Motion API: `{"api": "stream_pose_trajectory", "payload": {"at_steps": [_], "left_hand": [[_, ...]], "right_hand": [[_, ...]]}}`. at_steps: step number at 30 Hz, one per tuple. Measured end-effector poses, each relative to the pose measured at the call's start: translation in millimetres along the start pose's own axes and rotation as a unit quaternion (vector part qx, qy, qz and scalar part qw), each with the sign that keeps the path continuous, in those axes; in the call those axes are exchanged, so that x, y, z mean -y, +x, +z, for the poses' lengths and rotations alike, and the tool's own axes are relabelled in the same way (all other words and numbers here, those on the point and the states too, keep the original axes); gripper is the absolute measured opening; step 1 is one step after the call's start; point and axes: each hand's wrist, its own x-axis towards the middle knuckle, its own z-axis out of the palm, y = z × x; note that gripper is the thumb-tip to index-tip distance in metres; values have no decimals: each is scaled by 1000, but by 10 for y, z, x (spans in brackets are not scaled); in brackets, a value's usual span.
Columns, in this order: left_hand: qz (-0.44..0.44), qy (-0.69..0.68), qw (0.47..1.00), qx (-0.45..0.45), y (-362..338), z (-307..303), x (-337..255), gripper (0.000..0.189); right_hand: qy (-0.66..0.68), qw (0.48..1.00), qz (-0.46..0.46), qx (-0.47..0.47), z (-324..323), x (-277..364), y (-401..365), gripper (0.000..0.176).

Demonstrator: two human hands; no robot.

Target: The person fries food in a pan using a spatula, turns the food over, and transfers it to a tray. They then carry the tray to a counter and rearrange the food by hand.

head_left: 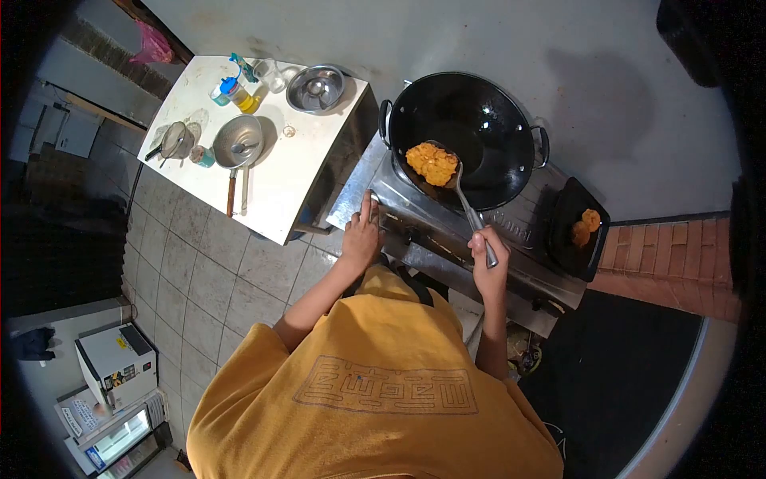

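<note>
My right hand (489,259) is wrapped round the handle of a metal spatula (471,209), whose head is mostly hidden. On that head, over the near left side of a black wok (479,104), lies a lumpy golden-brown fried patty (432,164). The wok has two loop handles and stands on a steel gas stove (379,180). Fingers stretched out, my left hand (363,237) touches the stove's left front edge and holds nothing that I can see.
Right of the wok, a black tray (568,206) bears small fried pieces (586,227). On the left, a white table (275,188) holds a saucepan (237,136), a steel bowl (315,88), a strainer (177,141) and a blue-topped oil bottle (239,96). A wall (359,32) rises behind the stove.
</note>
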Motion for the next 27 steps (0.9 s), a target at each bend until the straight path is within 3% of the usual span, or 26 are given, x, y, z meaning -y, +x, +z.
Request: {"api": "stream_pose_trajectory", "payload": {"at_steps": [11, 15, 19, 25, 27], "left_hand": [[-5, -35, 999, 10, -13, -79, -32, 74], [-37, -37, 996, 70, 36, -217, -113, 73], [14, 7, 1000, 24, 54, -134, -113, 75], [1, 53, 996, 66, 132, -232, -347, 72], [72, 63, 995, -6, 124, -198, -363, 72]], "right_hand": [[6, 1000, -4, -19, -34, -35, 35, 16], [10, 998, -43, -39, -26, -82, 49, 11], [33, 997, -65, -17, -15, -3, 48, 3], [44, 993, -107, -32, 0, -134, 55, 11], [50, 991, -114, -45, -2, -188, 44, 13]]}}
